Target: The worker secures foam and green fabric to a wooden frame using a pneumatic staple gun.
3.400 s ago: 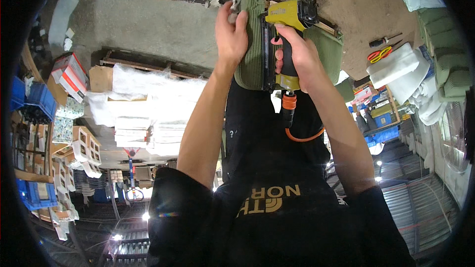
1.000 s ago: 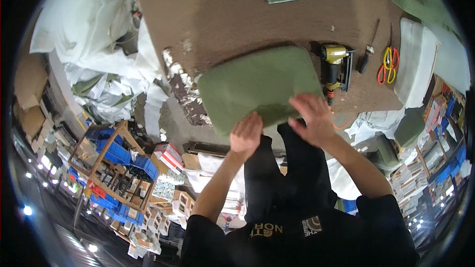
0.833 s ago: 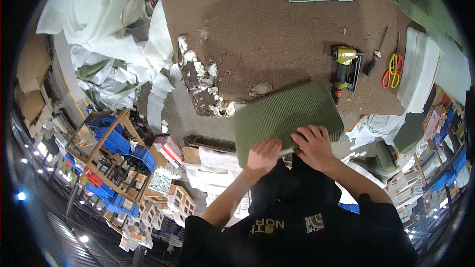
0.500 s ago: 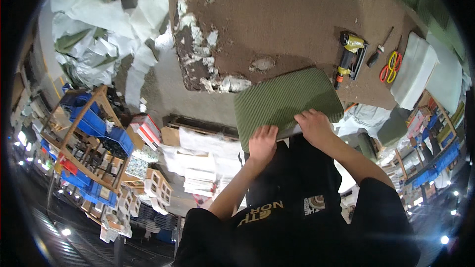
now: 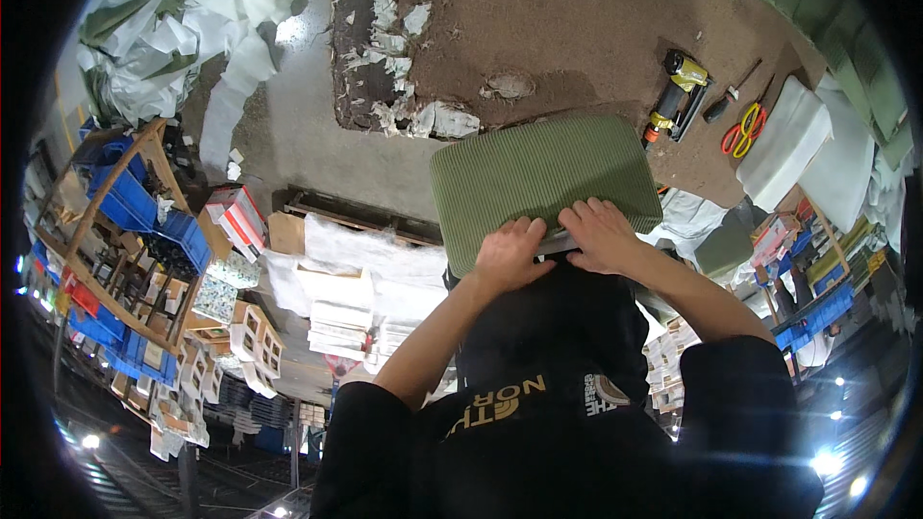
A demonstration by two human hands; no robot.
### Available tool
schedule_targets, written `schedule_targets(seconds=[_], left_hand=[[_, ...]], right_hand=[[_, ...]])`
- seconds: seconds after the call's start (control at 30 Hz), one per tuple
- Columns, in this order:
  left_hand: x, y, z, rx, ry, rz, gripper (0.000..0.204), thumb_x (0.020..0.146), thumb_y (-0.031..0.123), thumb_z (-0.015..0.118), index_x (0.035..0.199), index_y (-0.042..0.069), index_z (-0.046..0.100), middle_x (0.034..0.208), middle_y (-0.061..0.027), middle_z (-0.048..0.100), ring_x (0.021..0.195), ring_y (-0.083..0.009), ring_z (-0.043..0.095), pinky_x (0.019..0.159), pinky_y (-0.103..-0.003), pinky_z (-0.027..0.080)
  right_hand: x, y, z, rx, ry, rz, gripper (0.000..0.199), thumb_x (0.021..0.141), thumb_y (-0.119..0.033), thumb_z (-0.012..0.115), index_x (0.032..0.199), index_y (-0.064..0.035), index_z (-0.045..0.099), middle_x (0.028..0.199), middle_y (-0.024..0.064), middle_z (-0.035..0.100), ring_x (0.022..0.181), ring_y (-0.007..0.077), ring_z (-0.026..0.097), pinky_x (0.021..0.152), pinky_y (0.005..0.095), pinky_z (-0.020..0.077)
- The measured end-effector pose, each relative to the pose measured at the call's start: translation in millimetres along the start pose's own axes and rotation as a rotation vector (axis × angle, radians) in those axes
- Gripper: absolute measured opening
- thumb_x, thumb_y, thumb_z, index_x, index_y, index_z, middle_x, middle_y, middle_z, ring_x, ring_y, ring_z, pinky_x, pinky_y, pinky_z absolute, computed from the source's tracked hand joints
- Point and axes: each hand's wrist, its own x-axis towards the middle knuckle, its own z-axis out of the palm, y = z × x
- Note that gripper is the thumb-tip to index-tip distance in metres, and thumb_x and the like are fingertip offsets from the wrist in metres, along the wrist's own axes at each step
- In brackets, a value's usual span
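A green ribbed upholstered panel point(image 5: 538, 173), rectangular with rounded corners, rests partly on the near edge of the brown-covered table point(image 5: 538, 29) and partly against my body. My left hand point(image 5: 511, 252) grips its near edge, fingers bent over the top. Close beside it, my right hand point(image 5: 601, 235) is closed on the same edge. A strip of paler underside shows between and below the hands. Both thumbs lie low at the edge, partly out of sight.
On the table's right lie a yellow-and-black pneumatic stapler point(image 5: 678, 96), a screwdriver point(image 5: 733, 91), red-and-yellow-handled scissors point(image 5: 744, 131) and a white folded piece point(image 5: 784, 139). Torn white material point(image 5: 385, 48) covers the left edge. A wooden rack with blue bins point(image 5: 125, 192) stands left.
My left hand has slid right along the near edge, closer to my right hand. The panel appears farther left and flatter, and the whole view has shifted a little.
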Motion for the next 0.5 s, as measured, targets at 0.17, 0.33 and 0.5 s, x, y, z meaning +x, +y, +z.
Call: schedule_targets(seconds=[0.17, 0.33, 0.5], left_hand=[[1, 0, 22, 0.103, -0.102, -0.088, 0.023, 0.078, 0.024, 0.07, 0.087, 0.008, 0.056, 0.084, -0.0111, 0.064, 0.08, -0.0304, 0.067, 0.065, -0.044, 0.054], [-3, 3, 33, 0.093, -0.118, -0.138, 0.017, 0.079, 0.021, 0.068, 0.086, 0.01, 0.057, 0.082, -0.0097, 0.065, 0.076, -0.0299, 0.067, 0.063, -0.045, 0.054], [-6, 2, 45, 0.107, -0.053, -0.171, 0.013, 0.08, 0.02, 0.063, 0.085, 0.01, 0.057, 0.079, -0.0087, 0.065, 0.074, -0.0302, 0.067, 0.06, -0.046, 0.053]], right_hand=[[0, 4, 20, -0.072, -0.058, 0.002, 0.027, 0.072, -0.022, 0.073, 0.09, -0.0094, 0.057, 0.083, 0.0102, 0.061, 0.083, 0.0295, 0.062, 0.07, 0.0436, 0.0492], [-2, 5, 32, -0.125, -0.067, -0.004, 0.012, 0.076, -0.018, 0.066, 0.08, -0.0089, 0.06, 0.078, 0.0094, 0.063, 0.078, 0.0279, 0.064, 0.067, 0.042, 0.0515], [-2, 6, 34, -0.138, -0.077, -0.01, 0.008, 0.077, -0.017, 0.063, 0.078, -0.0092, 0.062, 0.079, 0.0093, 0.064, 0.078, 0.0271, 0.065, 0.068, 0.041, 0.0523]])
